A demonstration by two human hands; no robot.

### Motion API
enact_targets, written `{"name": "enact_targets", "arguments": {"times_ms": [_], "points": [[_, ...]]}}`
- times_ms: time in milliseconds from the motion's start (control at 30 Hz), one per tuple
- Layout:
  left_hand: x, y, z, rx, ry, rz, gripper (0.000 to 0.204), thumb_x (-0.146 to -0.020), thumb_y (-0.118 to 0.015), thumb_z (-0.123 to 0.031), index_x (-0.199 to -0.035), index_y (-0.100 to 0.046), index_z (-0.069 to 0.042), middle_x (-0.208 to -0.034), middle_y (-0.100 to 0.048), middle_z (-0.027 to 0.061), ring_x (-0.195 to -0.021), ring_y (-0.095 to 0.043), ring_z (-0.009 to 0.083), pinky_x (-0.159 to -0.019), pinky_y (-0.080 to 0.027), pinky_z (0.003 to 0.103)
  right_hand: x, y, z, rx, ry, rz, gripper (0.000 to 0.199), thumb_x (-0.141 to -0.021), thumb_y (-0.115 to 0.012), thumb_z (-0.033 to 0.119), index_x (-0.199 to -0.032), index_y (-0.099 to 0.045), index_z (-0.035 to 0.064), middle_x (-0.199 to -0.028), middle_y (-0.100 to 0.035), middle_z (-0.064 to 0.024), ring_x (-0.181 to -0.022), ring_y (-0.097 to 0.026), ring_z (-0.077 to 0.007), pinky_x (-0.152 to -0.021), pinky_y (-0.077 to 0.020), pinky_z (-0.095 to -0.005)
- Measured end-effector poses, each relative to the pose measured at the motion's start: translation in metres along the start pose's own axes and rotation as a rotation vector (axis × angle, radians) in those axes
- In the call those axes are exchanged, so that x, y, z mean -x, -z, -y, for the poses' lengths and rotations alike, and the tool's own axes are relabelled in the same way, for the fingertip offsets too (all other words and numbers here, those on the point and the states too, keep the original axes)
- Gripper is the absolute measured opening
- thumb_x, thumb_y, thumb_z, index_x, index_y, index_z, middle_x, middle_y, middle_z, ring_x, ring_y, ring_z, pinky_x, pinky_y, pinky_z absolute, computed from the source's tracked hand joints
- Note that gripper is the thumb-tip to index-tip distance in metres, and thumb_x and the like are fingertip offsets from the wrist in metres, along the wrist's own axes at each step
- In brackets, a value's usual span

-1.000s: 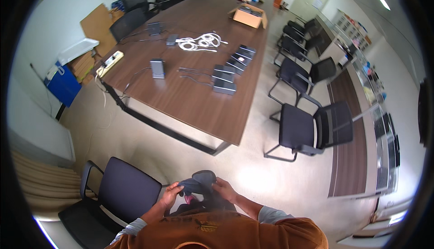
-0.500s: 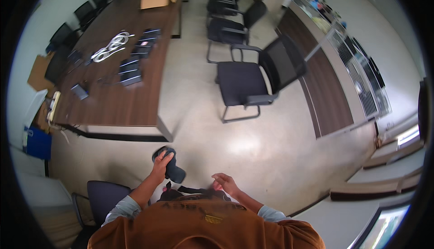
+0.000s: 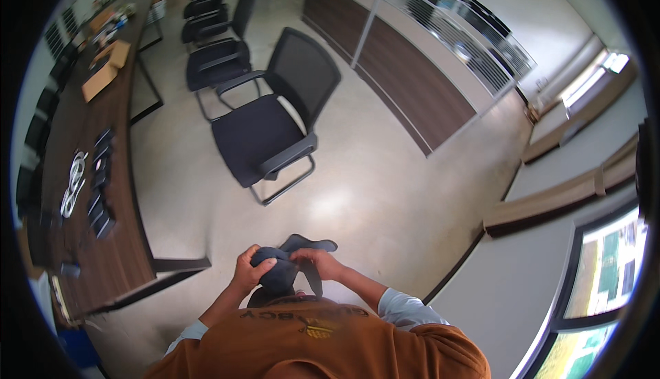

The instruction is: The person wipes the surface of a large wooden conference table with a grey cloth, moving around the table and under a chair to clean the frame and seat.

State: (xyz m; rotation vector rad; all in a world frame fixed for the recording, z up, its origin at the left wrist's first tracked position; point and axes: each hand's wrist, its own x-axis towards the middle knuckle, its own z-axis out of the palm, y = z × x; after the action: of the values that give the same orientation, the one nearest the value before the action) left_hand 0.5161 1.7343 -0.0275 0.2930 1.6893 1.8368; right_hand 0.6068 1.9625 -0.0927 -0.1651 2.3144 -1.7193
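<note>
In front of my chest I hold a soft-looking dark grey thing (image 3: 278, 277) with a rounded body and long flaps or straps; its exact kind is not clear. My left hand (image 3: 251, 269) is wrapped round its left side, thumb across the front. My right hand (image 3: 320, 263) closes on it at the right, fingers bent where the flaps meet the body. One curved flap (image 3: 309, 243) sticks out beyond my right hand, and another strip hangs below that hand. The fingertips of my right hand are partly hidden.
A black mesh chair (image 3: 265, 131) stands ahead, with more chairs behind it. On the left runs a long brown table (image 3: 117, 262) with white cable (image 3: 73, 183), dark boxes (image 3: 101, 214) and an open carton (image 3: 106, 69). A partition (image 3: 405, 97) and a window (image 3: 605, 269) are on the right.
My view has swung to the right, so table and chairs sit further left. My right hand, empty before, has come over to the dark grey thing, whose flaps are now spread out.
</note>
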Motion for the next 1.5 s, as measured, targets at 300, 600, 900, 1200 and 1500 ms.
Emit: {"name": "enact_targets", "arguments": {"times_ms": [300, 600, 900, 1200, 1500], "points": [[-0.205, -0.061, -0.062, -0.2, -0.041, 0.272, 0.027, -0.079, -0.067, -0.011, -0.103, -0.059, -0.001, -0.09, -0.063, 0.0043, -0.082, -0.058, 0.0104, -0.074, -0.048, 0.028, 0.1, 0.125, -0.116, 0.217, -0.503, -0.776, 0.049, -0.073, -0.064, 0.0, -0.119, -0.063, 0.017, -0.11, -0.063, -0.0071, -0.093, -0.062, -0.0227, -0.079, -0.0531, -0.0319], [-0.381, -0.182, -0.098, -0.231, -0.131, 0.376, 0.027, -0.079, -0.07, -0.01, -0.103, -0.06, -0.003, -0.087, -0.063, 0.0027, -0.082, -0.057, 0.0096, -0.074, -0.048, 0.028, 0.276, 0.124, -0.259, -0.026, -1.276, -0.755, 0.029, -0.079, -0.066, 0.014, -0.108, -0.068, 0.0141, -0.08, -0.067, -0.0053, -0.056, -0.062, -0.0176, -0.045, -0.0507, -0.0319], [-0.527, -0.279, -0.127, -0.163, -0.284, 0.235, 0.035, -0.078, -0.068, -0.003, -0.112, -0.06, -0.003, -0.115, -0.054, 0.0032, -0.102, -0.055, 0.013, -0.09, -0.044, 0.028, 0.155, 0.484, -0.364, 0.437, -1.153, -0.622, 0.03, -0.086, -0.06, 0.036, -0.099, -0.067, 0.0107, -0.085, -0.07, -0.0137, -0.065, -0.068, -0.0264, -0.063, -0.0547, -0.039], [-0.699, -0.294, -0.171, 0.029, -0.106, 0.184, 0.025, -0.086, -0.065, -0.003, -0.11, -0.06, -0.003, -0.11, -0.064, 0.0047, -0.095, -0.06, 0.012, -0.087, -0.048, 0.029, -0.173, 0.774, -0.226, -0.054, -0.264, -0.76, 0.019, -0.087, -0.064, 0.013, -0.106, -0.067, 0.0094, -0.082, -0.067, -0.0087, -0.068, -0.059, -0.0151, -0.065, -0.0494, -0.0281], [-0.886, -0.307, -0.226, -0.023, -0.126, 0.132, 0.025, -0.087, -0.066, -0.006, -0.111, -0.059, -0.004, -0.112, -0.063, 0.0049, -0.1, -0.058, 0.0108, -0.09, -0.047, 0.028, -0.052, 0.798, -0.4, 0.153, -0.914, -0.515, 0.025, -0.083, -0.067, 0.013, -0.107, -0.068, 0.0089, -0.083, -0.069, -0.0044, -0.07, -0.064, -0.0138, -0.06, -0.0538, -0.0298]]}}
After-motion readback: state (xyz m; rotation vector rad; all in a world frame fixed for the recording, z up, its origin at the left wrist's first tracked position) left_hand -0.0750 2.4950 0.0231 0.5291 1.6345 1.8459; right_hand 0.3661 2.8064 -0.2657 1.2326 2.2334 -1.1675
